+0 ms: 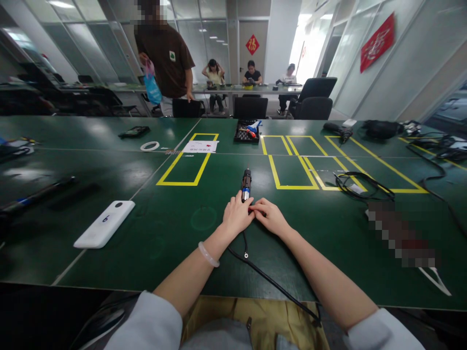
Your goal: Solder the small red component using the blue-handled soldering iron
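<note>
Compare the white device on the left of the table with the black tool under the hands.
The white device is flat, broad and rounded; the black tool is slim and rod-like with a blue band. The white device lies alone, untouched; the black tool is touched at its near end by the left hand and right hand. Both lie on the green table.

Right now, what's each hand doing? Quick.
Left hand: closed over the rear end of the corded tool lying on the green table.
Right hand: fingers on the same end; grip cannot be told.
</note>
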A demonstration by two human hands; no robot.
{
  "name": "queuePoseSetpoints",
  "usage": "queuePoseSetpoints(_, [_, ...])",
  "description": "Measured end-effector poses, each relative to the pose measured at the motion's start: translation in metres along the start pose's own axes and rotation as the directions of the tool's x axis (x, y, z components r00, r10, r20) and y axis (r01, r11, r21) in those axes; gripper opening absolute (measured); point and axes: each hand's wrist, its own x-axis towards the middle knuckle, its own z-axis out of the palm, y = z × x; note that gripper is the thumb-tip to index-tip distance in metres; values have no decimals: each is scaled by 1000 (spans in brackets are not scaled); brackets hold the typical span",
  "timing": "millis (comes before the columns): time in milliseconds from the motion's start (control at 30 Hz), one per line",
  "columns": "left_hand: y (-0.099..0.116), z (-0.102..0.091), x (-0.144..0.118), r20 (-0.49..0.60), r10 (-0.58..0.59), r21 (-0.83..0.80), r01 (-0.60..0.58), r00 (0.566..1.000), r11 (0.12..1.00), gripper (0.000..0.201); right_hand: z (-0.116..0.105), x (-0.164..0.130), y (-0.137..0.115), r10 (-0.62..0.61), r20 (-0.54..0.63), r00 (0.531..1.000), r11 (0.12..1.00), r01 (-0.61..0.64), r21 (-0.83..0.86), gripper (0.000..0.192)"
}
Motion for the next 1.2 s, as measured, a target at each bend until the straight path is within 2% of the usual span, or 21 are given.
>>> queuePoseSetpoints(167, [-1, -3, -3, -27, 7, 20, -6, 1000, 1000, 45, -1, 0, 1, 7, 7, 1000, 993, -8, 119, 28])
queuePoseSetpoints(267, [-5, -7, -7, -28, -1, 28, 2, 1000, 1000, 45, -1, 0, 4, 71, 0, 997, 976, -70, 205, 33])
queuePoseSetpoints(433, [-26, -18, -21, -30, -18, 68, 20, 999, 998, 47, -2, 0, 7, 154, 7, 988, 948, -149, 281, 30])
queuePoseSetpoints(633, [-81, -39, -51, -17, -76, 164, 78, 997, 983, 50, -4, -1, 6, 160, 42, 986, 952, -166, 256, 27])
queuePoseSetpoints(900, [-188, -65, -99, 11, -259, 279, 246, 966, 928, 59, -3, -2, 8, 169, 65, 983, 956, -180, 230, 26])
queuePoseSetpoints(1000, [-222, -74, -113, 14, -301, 302, 283, 953, 910, 61, -3, -1, 7, 168, 72, 983, 959, -180, 220, 25])
queuePoseSetpoints(1100, [-243, -82, -121, -7, -334, 370, 313, 943, 875, 60, -3, 0, 5, 168, 74, 983, 959, -180, 218, 25])
queuePoseSetpoints(1200, [-248, -85, -124, -55, -327, 420, 319, 943, 849, 56, -4, 0, 2, 174, 78, 982, 955, -188, 229, 25])
